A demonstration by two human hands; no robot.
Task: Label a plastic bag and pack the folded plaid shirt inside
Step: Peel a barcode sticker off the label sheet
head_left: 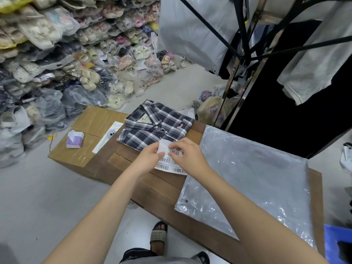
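Across the back of my view, heaps of clear-bagged sandals and shoes (76,54) bank up over the pale floor, and dark and grey garments (308,60) hang from a rack at the upper right. Nearer to me I see a long brown wooden bench (162,189) running from the middle down to the lower right, with a flat tan cardboard box (80,149) butted against its far left end. On the bench's right half lies a large clear plastic bag (253,178), flat and crinkled, just beside my right forearm and untouched. At the bench's far end sits the folded navy-and-white plaid shirt (154,124), collar pointing away from me, its near edge just beyond my fingers. On the box I can make out a small purple-and-white tissue pack (73,140) and a long white plastic sleeve (108,138).

Between the shirt and the bag lies a white sheet of barcode labels (169,162), partly on the bench and lifted at its far end. My left hand (150,156) pinches the raised blank corner of that sheet between thumb and fingers, the hand otherwise loosely curled. My right hand (187,157) comes in from the other side, fingertips pressed together on the sheet near one barcode label; I cannot tell whether a single label is peeled free. Both hands sit close together, directly in front of the shirt.
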